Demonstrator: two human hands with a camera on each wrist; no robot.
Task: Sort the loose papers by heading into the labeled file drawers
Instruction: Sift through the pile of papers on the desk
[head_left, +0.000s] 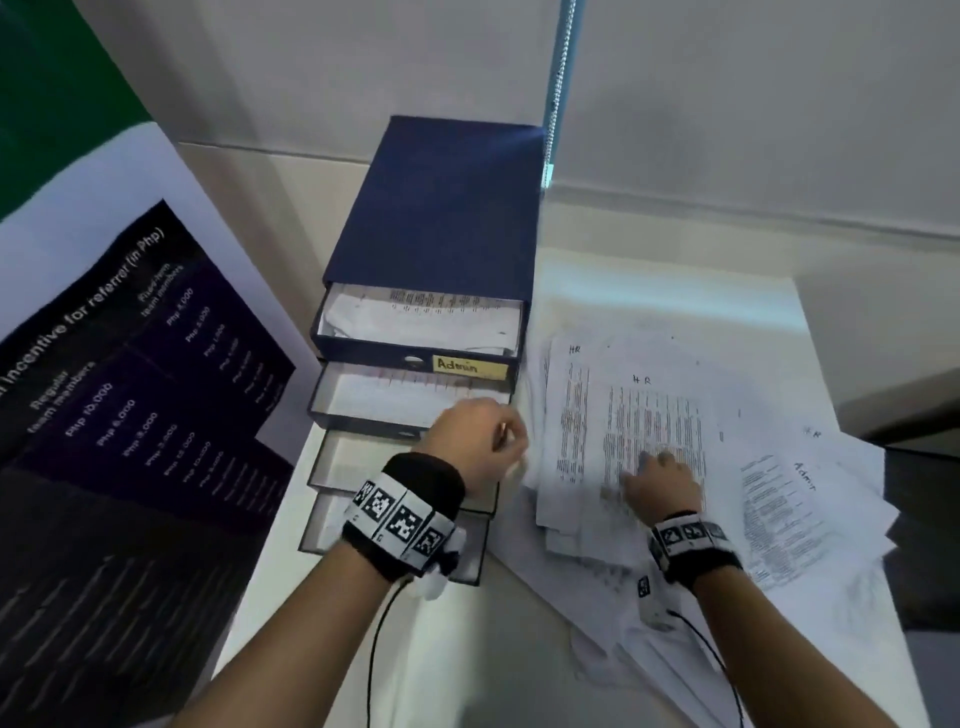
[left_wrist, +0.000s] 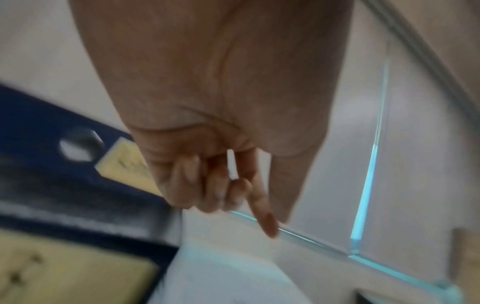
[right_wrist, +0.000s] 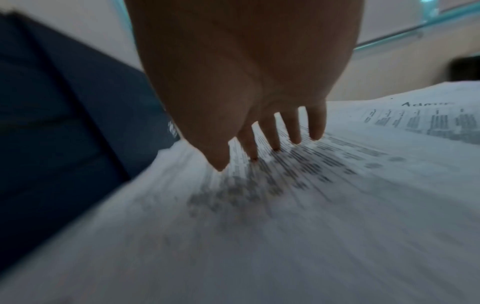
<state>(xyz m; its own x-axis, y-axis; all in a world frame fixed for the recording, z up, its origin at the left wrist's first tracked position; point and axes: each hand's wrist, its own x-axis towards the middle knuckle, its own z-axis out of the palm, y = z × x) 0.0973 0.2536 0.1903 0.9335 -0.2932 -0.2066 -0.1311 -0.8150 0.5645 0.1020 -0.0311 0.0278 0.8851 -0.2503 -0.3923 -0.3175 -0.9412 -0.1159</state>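
A dark blue file cabinet (head_left: 441, 208) (left_wrist: 39, 123) (right_wrist: 64, 102) stands on the white table with its drawers pulled out in steps. The top drawer holds printed sheets and carries a yellow "Admin" label (head_left: 470, 366) (left_wrist: 124, 164). My left hand (head_left: 483, 441) (left_wrist: 221, 185) hovers over the lower drawers beside the pile's left edge, three fingers curled in, index finger straight, holding nothing. To the right lies a loose pile of papers (head_left: 649, 415) headed "HR". My right hand (head_left: 660, 480) (right_wrist: 272, 139) rests spread fingertips on its top sheet. An "Admin" sheet (head_left: 789, 499) (right_wrist: 426, 115) lies further right.
A large dark poster (head_left: 130, 389) leans at the left of the cabinet. The table (head_left: 467, 649) ends close behind the papers at a white wall with a blue-lit strip (head_left: 558, 78). A dark object (head_left: 924, 467) sits past the table's right edge. Cables trail from both wristbands.
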